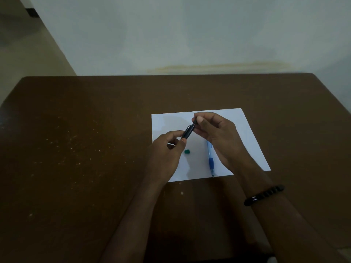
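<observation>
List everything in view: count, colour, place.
dark pen: 1, black, held up over the paper
blue pen: 1, blue, lying on the paper's right half
small green piece: 1, green, on the paper, left of the blue pen
paper: 1, white, on the table
table: 1, brown, by the wall
bracelet: 1, black, right wrist
left hand: 1, grips dark pen's lower end
right hand: 1, pinches its upper end

Bare forearms, black beaded bracelet (264, 195) on rt wrist.
</observation>
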